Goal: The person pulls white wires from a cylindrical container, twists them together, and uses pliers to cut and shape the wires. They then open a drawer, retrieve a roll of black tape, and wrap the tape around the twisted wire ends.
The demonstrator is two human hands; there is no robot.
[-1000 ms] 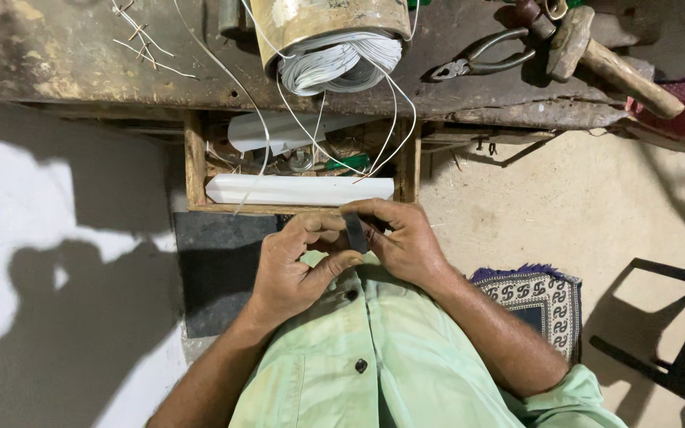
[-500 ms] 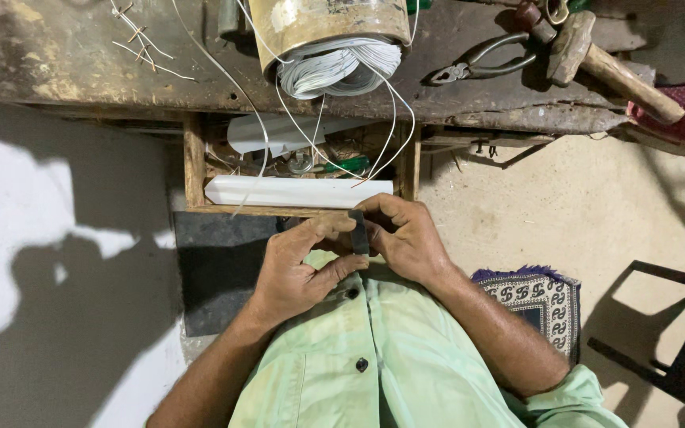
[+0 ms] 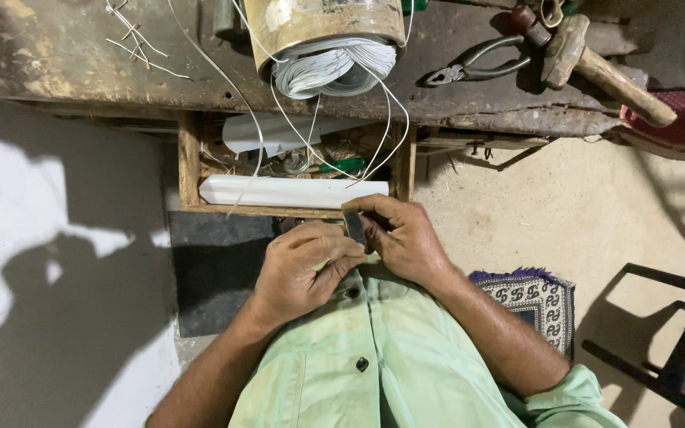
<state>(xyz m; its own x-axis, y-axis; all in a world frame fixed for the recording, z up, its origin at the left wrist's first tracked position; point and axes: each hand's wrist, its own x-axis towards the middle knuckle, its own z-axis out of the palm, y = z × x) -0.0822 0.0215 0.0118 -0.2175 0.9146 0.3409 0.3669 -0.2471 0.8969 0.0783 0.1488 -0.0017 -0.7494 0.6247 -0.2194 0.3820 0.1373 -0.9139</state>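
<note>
My left hand (image 3: pixel 303 265) and my right hand (image 3: pixel 402 234) meet in front of my chest, just below an open wooden drawer (image 3: pixel 188 158). Both pinch a small dark flat piece (image 3: pixel 353 226) that stands upright between the fingers. What kind of piece it is I cannot tell. Thin white wires (image 3: pixel 382 143) run down from a coil of white wire (image 3: pixel 331 67) inside a tilted yellowish metal can (image 3: pixel 319 20) on the workbench towards my hands. A long white strip (image 3: pixel 291 192) lies across the front of the drawer.
On the worn dark workbench (image 3: pixel 65 55) lie pliers (image 3: pixel 477 67), a hammer with a wooden handle (image 3: pixel 596 63) and loose wire scraps (image 3: pixel 132 40). A patterned cushion (image 3: pixel 537 297) lies at my right, a dark chair frame (image 3: pixel 675 341) beyond it. The drawer holds small parts and another white sheet (image 3: pixel 271 131).
My hands have stayed together at the drawer's front; the fingers shifted a little around the small dark piece, and the right hand has edged slightly up towards the drawer.
</note>
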